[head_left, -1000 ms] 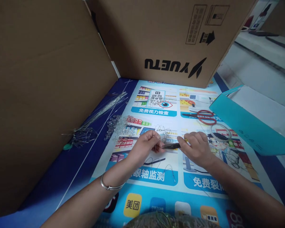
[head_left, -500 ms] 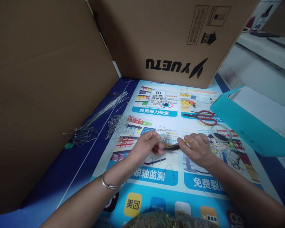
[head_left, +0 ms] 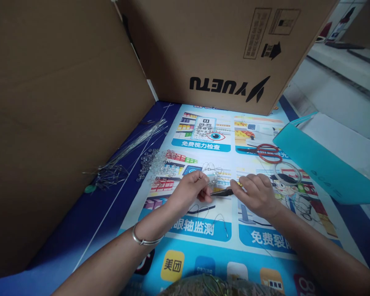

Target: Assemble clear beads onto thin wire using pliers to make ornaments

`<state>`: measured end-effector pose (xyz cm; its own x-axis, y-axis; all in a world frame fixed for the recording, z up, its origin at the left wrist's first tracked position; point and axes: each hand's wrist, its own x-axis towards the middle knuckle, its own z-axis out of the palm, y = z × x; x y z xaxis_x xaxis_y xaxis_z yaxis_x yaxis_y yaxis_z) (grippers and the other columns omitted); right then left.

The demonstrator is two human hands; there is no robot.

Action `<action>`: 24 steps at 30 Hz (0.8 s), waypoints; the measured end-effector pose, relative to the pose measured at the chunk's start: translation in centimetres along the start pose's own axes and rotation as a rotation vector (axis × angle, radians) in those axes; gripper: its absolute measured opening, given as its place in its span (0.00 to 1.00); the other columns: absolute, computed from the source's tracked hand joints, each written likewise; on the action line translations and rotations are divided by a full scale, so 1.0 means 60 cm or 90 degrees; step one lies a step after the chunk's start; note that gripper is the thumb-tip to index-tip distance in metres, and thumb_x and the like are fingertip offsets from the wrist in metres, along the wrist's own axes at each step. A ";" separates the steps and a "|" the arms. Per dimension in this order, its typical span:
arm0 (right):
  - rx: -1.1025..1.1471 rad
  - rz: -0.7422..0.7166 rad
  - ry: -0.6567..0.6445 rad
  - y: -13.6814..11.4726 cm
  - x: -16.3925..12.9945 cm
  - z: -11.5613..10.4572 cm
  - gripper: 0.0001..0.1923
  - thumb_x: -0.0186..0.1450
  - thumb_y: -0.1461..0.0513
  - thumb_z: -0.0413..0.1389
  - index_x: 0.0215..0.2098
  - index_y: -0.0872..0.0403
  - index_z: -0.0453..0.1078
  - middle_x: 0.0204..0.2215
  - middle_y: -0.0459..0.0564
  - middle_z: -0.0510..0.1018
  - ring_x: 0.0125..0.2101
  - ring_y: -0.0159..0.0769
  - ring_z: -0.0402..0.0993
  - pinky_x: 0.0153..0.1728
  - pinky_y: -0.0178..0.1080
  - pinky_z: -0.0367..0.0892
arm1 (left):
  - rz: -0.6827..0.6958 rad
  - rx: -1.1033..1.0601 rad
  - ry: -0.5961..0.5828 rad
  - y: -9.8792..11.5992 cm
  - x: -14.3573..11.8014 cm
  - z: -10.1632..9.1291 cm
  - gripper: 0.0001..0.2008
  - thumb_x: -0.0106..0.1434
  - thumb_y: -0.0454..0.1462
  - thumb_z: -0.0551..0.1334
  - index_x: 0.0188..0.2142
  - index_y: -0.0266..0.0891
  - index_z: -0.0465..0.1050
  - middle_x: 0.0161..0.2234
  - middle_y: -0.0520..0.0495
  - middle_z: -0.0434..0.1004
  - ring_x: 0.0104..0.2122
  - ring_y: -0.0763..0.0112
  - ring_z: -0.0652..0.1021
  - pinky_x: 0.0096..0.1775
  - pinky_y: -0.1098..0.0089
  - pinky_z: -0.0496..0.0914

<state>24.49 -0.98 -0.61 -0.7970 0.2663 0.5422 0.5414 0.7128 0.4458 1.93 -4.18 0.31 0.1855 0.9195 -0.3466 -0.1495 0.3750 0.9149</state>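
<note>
Head view: a bent wire strung with clear beads sits pinched in the left hand, low over the poster, held steady so the pliers can bite it. The right hand is closed round the pliers' handle. Loose beads, wires and scissors lie beyond; cardboard boxes wall the mat.

Even, moderate indoor light, brightest at upper right, left cardboard box face dim, soft shadows under hands on glossy poster, faint sheen, wide-angle bowing at edges, near bottom edge blurred
</note>
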 end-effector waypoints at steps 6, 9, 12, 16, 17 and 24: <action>0.002 -0.005 -0.010 0.000 0.002 0.000 0.10 0.58 0.66 0.57 0.39 0.51 0.69 0.31 0.46 0.73 0.35 0.36 0.65 0.38 0.42 0.57 | -0.013 0.018 0.007 0.001 -0.001 0.001 0.10 0.60 0.42 0.57 0.29 0.37 0.62 0.21 0.54 0.72 0.17 0.75 0.75 0.21 0.76 0.64; 0.010 -0.005 -0.020 0.000 0.003 0.000 0.09 0.59 0.66 0.56 0.38 0.51 0.68 0.31 0.47 0.73 0.36 0.36 0.65 0.38 0.42 0.56 | -0.012 0.027 0.005 0.000 0.000 0.001 0.10 0.60 0.42 0.57 0.29 0.37 0.62 0.21 0.53 0.72 0.17 0.75 0.75 0.21 0.77 0.64; 0.026 0.003 -0.034 -0.001 0.004 -0.001 0.08 0.60 0.67 0.55 0.38 0.51 0.68 0.30 0.47 0.73 0.36 0.35 0.64 0.38 0.41 0.55 | -0.011 0.029 0.006 0.000 0.000 0.002 0.08 0.59 0.40 0.57 0.29 0.37 0.62 0.21 0.54 0.72 0.17 0.75 0.74 0.21 0.76 0.64; 0.047 0.014 -0.058 -0.003 0.005 0.000 0.07 0.61 0.66 0.54 0.37 0.52 0.68 0.29 0.47 0.72 0.34 0.34 0.63 0.37 0.41 0.53 | -0.002 0.031 0.006 0.000 -0.002 0.004 0.09 0.59 0.41 0.57 0.29 0.37 0.61 0.21 0.54 0.72 0.17 0.75 0.74 0.21 0.76 0.65; 0.051 0.018 -0.067 -0.003 0.005 0.000 0.07 0.61 0.66 0.54 0.37 0.52 0.68 0.29 0.47 0.72 0.33 0.34 0.63 0.36 0.40 0.53 | -0.001 0.031 0.007 0.000 -0.002 0.004 0.09 0.60 0.41 0.57 0.29 0.37 0.61 0.21 0.53 0.72 0.17 0.75 0.74 0.22 0.76 0.65; 0.079 0.039 -0.131 -0.005 0.011 -0.006 0.06 0.62 0.66 0.51 0.36 0.53 0.69 0.26 0.48 0.70 0.30 0.33 0.60 0.32 0.40 0.50 | 0.032 0.036 0.042 -0.003 -0.001 0.005 0.10 0.59 0.43 0.57 0.30 0.38 0.60 0.22 0.54 0.72 0.17 0.74 0.74 0.22 0.74 0.67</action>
<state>23.87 -1.25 -0.14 -0.8083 0.4294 0.4028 0.5638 0.7617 0.3193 2.25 -4.36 0.23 0.1141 0.9434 -0.3113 -0.1016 0.3228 0.9410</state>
